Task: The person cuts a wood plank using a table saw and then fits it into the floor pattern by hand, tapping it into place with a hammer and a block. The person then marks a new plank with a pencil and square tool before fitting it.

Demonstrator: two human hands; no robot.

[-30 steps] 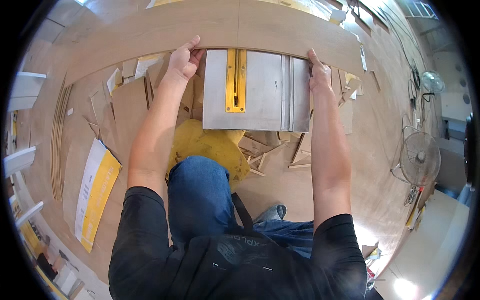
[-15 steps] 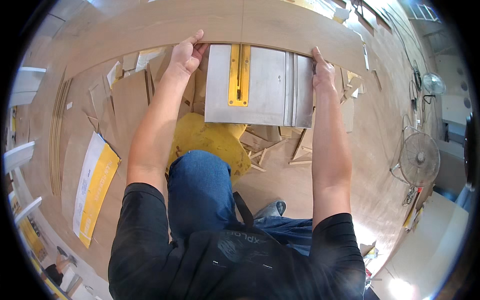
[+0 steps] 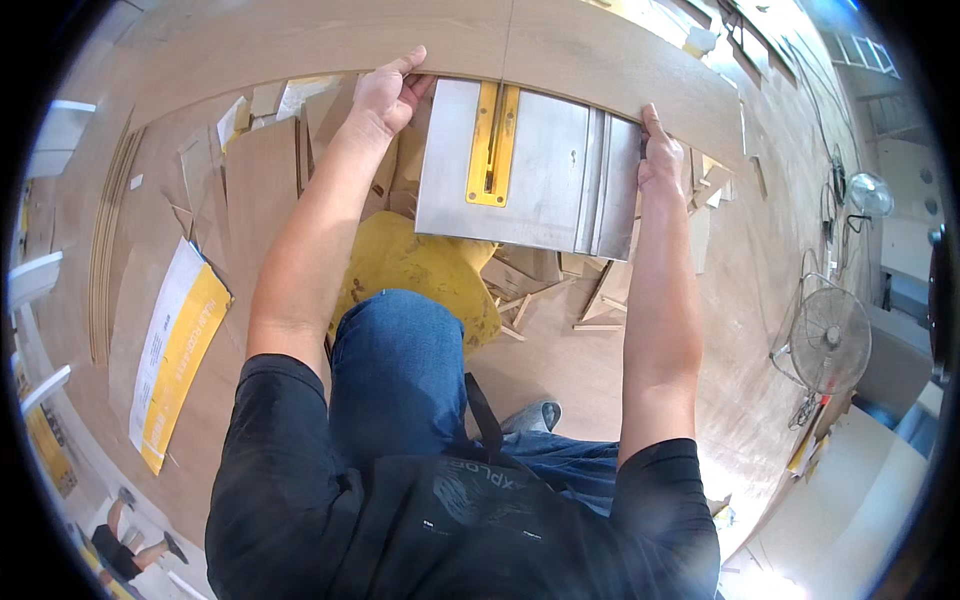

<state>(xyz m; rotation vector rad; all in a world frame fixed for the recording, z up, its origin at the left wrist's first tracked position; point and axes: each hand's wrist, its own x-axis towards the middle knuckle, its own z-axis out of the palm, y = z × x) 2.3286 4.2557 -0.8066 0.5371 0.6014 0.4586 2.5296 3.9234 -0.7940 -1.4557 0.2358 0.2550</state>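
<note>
Our left hand (image 3: pixel 392 92) and right hand (image 3: pixel 660 158) grasp the long board (image 3: pixel 610 58) by its near edge, its ends reaching past both; between our hands, a metal table (image 3: pixel 550 165) takes most of the room, a yellow strip (image 3: pixel 505 130) set in it.

Before me the board (image 3: pixel 575 50) is lying across the saw table (image 3: pixel 545 170), a fan (image 3: pixel 832 342) standing to my right

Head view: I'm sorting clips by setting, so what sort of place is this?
Probably a woodworking shop: a metal table with a slotted yellow insert, seemingly a saw's, a long board over it, and offcuts scattered around.
</note>
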